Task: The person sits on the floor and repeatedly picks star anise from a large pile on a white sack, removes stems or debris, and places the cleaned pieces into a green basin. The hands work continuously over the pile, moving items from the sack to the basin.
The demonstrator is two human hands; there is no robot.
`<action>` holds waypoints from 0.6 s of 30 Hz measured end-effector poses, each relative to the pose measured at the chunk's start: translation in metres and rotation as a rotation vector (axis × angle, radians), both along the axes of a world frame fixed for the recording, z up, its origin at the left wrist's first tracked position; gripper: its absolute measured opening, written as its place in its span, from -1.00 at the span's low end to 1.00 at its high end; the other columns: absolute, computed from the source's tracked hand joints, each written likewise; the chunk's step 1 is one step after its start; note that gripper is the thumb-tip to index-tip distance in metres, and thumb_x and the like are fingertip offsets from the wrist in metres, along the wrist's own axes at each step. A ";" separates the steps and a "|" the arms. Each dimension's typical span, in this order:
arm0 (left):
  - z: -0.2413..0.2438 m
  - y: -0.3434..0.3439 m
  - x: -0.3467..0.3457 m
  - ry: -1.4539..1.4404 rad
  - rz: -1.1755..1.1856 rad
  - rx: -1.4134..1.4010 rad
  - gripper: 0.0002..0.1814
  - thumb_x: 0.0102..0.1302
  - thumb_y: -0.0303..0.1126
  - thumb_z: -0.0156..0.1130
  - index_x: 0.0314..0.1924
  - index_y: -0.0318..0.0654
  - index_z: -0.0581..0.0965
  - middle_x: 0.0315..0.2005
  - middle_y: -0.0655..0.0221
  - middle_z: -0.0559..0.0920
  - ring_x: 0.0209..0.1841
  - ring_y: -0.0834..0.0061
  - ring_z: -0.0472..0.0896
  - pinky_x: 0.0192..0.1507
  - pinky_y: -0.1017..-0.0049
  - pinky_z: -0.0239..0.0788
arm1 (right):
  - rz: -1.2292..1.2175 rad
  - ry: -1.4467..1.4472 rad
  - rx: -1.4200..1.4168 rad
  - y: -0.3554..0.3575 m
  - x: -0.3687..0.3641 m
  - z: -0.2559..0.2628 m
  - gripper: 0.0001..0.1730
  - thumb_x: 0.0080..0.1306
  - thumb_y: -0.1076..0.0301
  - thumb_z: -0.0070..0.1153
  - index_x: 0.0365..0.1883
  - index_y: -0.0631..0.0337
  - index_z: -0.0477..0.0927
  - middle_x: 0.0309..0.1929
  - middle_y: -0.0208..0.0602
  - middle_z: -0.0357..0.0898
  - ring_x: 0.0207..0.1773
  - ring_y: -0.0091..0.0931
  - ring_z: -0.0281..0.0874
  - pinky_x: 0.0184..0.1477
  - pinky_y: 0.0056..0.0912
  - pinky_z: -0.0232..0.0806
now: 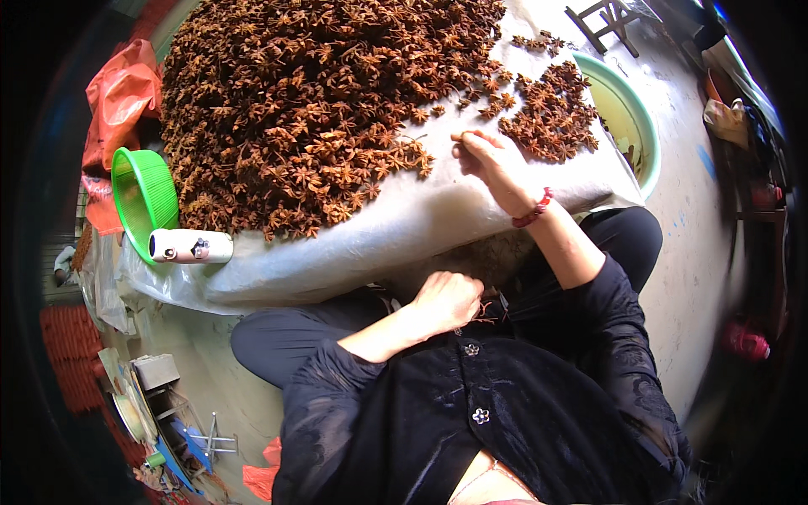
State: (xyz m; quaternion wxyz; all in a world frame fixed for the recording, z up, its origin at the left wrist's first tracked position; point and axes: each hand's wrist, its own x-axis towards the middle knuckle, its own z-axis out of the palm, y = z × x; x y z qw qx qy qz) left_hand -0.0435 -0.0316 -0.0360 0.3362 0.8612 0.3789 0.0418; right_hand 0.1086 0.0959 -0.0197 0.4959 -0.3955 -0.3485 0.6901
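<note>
My left hand (447, 302) is curled in front of my lap, with thin reddish-brown stems (485, 313) poking out below its fingers. Over the pale plastic sheet (416, 208) is my right hand (492, 165), a red bead bracelet on its wrist. Its thumb and forefinger are pinched together; whether a small piece sits between the tips is unclear. A large heap of dried star anise (315, 113) covers the sheet ahead and to the left. Just beyond my right hand lies a smaller pile of star anise (552, 110).
A green plastic basket (163, 189) tilts against the heap's left side, with a white can-shaped container (192, 246) before it. An orange sack (123, 95) stands behind them. At right, a pale green basin (650, 139) is partly under the sheet's edge. A wooden stool (609, 25) stands farther back.
</note>
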 end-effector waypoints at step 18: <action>0.031 0.196 -0.067 0.582 0.074 0.883 -0.85 0.22 -0.43 0.02 -0.23 -0.14 0.52 -0.33 0.24 0.52 -0.31 0.28 0.61 -0.36 0.33 0.48 | 0.267 -0.188 0.042 -0.017 -0.021 -0.006 -0.77 0.34 0.36 0.01 -0.08 0.27 0.51 -0.34 -0.38 0.56 -0.37 -0.65 0.47 -0.25 -0.57 0.41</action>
